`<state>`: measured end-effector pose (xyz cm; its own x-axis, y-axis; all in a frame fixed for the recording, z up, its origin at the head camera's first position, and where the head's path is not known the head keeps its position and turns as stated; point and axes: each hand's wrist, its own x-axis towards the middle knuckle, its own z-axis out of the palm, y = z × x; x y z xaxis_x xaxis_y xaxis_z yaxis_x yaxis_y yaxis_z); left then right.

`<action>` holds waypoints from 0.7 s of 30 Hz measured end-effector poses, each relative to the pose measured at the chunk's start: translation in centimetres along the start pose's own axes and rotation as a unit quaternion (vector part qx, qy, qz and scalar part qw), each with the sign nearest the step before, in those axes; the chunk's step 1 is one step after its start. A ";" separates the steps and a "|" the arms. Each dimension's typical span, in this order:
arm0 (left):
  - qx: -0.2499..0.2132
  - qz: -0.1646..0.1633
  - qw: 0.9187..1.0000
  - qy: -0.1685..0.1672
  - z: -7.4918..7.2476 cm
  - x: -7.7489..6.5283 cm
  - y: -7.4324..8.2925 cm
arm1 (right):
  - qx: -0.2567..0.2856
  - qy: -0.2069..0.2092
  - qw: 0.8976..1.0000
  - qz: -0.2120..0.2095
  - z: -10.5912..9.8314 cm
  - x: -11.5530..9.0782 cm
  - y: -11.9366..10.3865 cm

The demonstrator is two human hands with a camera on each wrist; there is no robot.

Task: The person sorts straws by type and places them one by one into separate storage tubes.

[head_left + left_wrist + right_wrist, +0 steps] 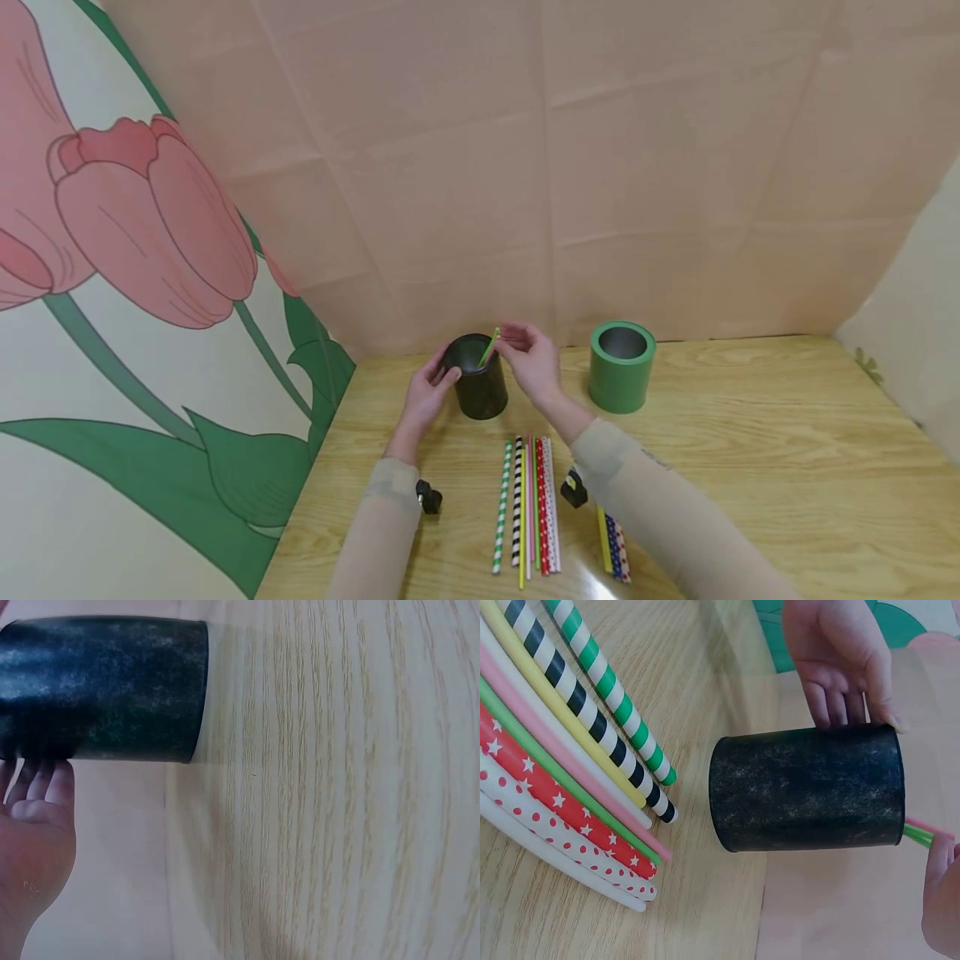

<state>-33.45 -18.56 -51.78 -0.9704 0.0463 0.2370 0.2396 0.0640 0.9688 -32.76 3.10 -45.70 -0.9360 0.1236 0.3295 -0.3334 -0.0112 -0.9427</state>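
A black can (482,398) stands upright on the wooden table. My left hand (425,395) grips its left side, thumb up by the rim and fingers against the far wall. In the left wrist view, fingertips (63,780) lie against the dark can (112,690). At the can's mouth, my right hand (534,364) pinches a green straw (489,347) slanting down into the opening. The right wrist view shows a pink straw (930,826) beside a green one (918,835), both between the right hand (943,900) and the rim. Their lower ends are hidden inside.
A green can (621,385) stands to the right. In front lies a row of patterned and plain straws (517,508), with a smaller group of straws (615,550) partly under my right forearm. A pink cloth (570,183) hangs behind the table; a tulip-painted wall (150,250) borders the left.
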 end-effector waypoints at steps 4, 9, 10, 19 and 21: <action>0.000 0.002 1.000 -0.001 0.0 0.3 -0.2 | -0.007 0.004 1.000 -0.007 -0.1 0.2 0.2; -0.007 0.004 1.000 0.000 0.0 0.3 -0.3 | -0.018 0.007 1.000 -0.006 -0.4 0.1 0.2; -0.005 0.003 1.000 0.001 0.0 0.2 -0.2 | -0.019 0.008 1.000 -0.005 -0.5 0.0 0.2; -0.019 0.002 1.000 0.006 0.1 0.3 -0.1 | -0.029 0.013 0.999 -0.006 -1.2 0.0 0.4; -0.016 0.004 1.000 0.003 0.2 0.2 0.3 | -0.012 0.010 1.000 0.004 -1.6 -0.1 0.4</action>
<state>-33.52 -18.35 -51.42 -0.9688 0.0403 0.2444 0.2458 0.0324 0.9688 -32.60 4.63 -46.25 -0.9363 0.1435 0.3204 -0.3222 0.0115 -0.9466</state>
